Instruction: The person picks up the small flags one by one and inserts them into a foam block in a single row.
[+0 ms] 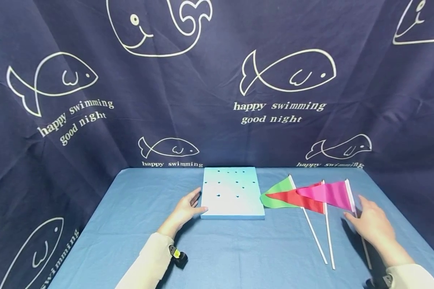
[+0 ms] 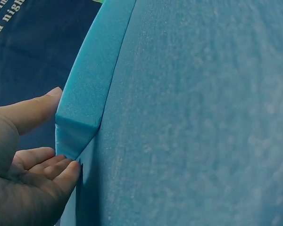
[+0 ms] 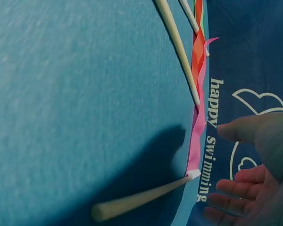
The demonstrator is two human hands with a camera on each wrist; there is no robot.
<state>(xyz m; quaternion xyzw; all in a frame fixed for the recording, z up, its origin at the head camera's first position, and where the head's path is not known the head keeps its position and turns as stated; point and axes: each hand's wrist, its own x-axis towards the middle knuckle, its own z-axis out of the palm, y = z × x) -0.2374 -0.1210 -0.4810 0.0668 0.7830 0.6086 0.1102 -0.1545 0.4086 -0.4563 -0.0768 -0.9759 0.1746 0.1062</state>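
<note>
A light-blue foam board with several small holes in its top lies on the table. My left hand is at its left side: the thumb lies over the front-left edge, and the fingers reach along the side. In the left wrist view, these fingertips meet the board's corner. Three pennant flags on white sticks lie to the right, green, red and magenta, their cloths overlapping. Over the magenta flag's stick hovers my right hand, thumb and fingers apart, holding nothing; it partly hides that stick.
Blue cloth covers the table. A dark-blue curtain with white fish drawings and lettering stands behind and at both sides. The flag sticks point towards the front right.
</note>
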